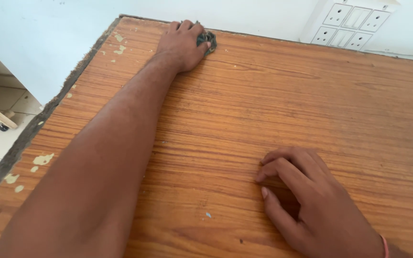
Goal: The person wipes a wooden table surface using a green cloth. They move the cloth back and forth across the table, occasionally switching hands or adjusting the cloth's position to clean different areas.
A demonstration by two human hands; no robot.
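Cloth bunched, no clear axis

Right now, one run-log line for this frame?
left hand: pressing dark cloth at far edge of wooden table | right hand: empty, fingers curled on tabletop | wall sockets behind

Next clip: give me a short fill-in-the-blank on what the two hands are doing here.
1. The left hand presses a dark ____ at the far edge of the wooden table.
2. The right hand rests on the table holding ____.
3. A white ____ panel sits on the wall.

Missing: cloth; nothing; socket
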